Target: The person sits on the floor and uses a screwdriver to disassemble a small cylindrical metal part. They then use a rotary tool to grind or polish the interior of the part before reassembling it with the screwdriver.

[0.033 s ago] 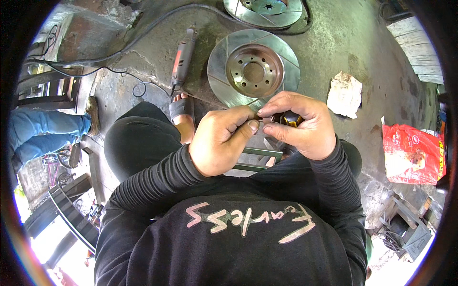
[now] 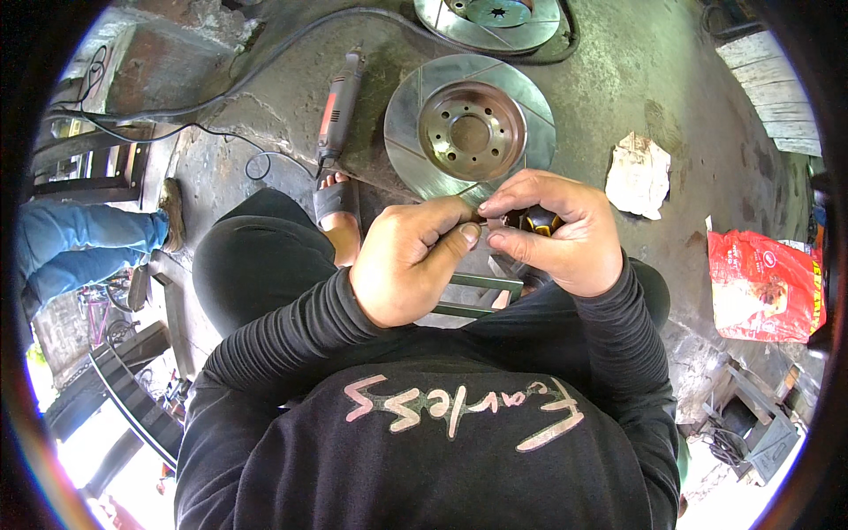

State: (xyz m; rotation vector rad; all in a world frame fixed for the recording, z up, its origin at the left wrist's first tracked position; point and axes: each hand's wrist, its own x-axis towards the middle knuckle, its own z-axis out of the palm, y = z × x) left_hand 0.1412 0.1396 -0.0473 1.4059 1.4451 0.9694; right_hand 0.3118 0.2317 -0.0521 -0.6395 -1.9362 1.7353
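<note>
in the head view, i look down at my two hands, brought together in front of my lap. my left hand [image 2: 406,261] is closed in a pinch, thumb against forefinger; my right hand [image 2: 574,234] pinches from the other side. between the fingertips is one small part [image 2: 495,224], brownish and mostly hidden – i cannot tell just what it is. one black and yellow thing [image 2: 537,219] shows behind my right fingers; whether i grip it too, i cannot tell.

the step in hand looks like fine fingertip work on the small part, held in the air just on my side of a disc. as i judge it, the next move calls for a steady pinch from both hands and small turns of the fingers, since there is so little to hold.

counted around me: two metal discs on the floor – the near disc [image 2: 411,132] just beyond my hands, the far disc [image 2: 534,40] cut off by the upper edge. one grey and orange power tool [image 2: 337,115] lies left of the near disc. to the right are one pale, crumpled sheet [image 2: 638,175] and one red bag [image 2: 764,283].
</note>
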